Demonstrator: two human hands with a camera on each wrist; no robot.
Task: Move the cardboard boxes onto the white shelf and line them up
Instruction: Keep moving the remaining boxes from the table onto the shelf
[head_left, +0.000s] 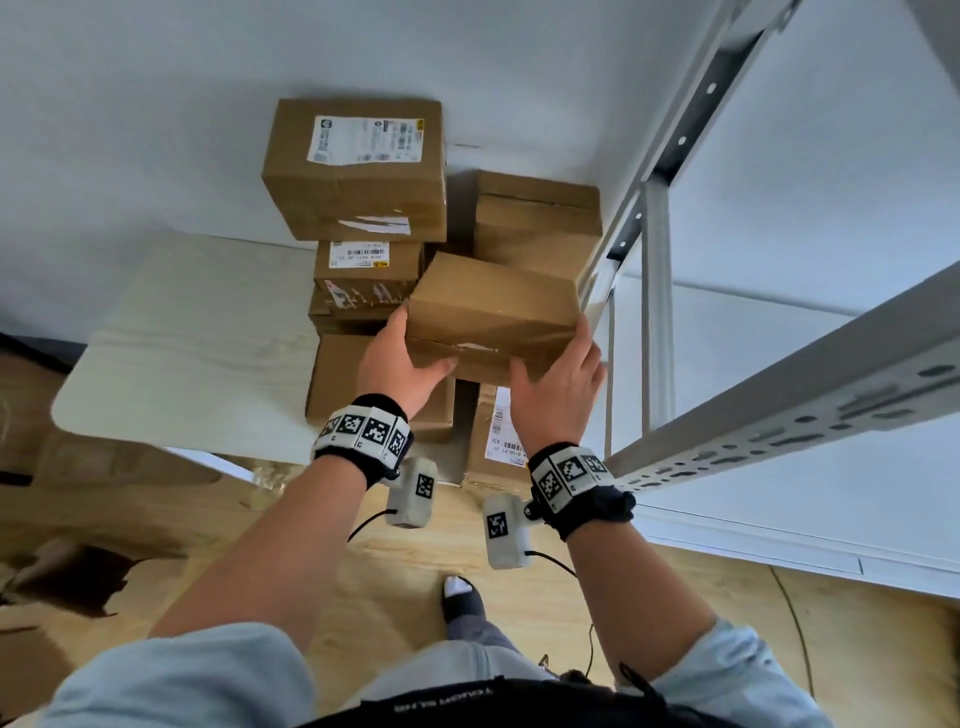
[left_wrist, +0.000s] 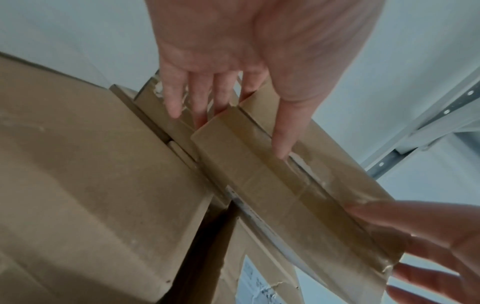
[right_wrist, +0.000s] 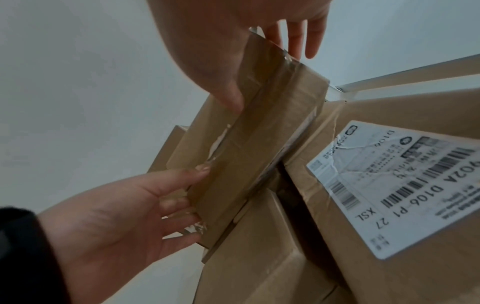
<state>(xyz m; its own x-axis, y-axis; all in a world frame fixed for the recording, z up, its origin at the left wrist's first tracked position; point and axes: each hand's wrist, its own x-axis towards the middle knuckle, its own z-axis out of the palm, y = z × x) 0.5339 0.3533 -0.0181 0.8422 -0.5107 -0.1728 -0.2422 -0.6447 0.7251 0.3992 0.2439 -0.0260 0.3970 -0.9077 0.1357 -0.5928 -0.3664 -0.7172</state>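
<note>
I hold a small plain cardboard box (head_left: 493, 306) in the air between both hands, in front of a stack of boxes. My left hand (head_left: 415, 353) grips its left end, thumb on the taped front face and fingers behind the end (left_wrist: 240, 131). At the right end my right hand (head_left: 561, 364) grips the same way, thumb on the front, fingers past the corner (right_wrist: 267, 78). The box's taped seam (left_wrist: 272, 185) faces the wrist cameras. The white shelf (head_left: 779, 395), with a perforated metal rail, stands just to the right.
The stack holds a large labelled box (head_left: 358, 171) on top, another box (head_left: 535, 218) behind at the right, and a labelled box (right_wrist: 389, 185) low under my right hand. A pale wooden tabletop (head_left: 197, 338) lies to the left. My foot (head_left: 460, 592) stands on the wooden floor.
</note>
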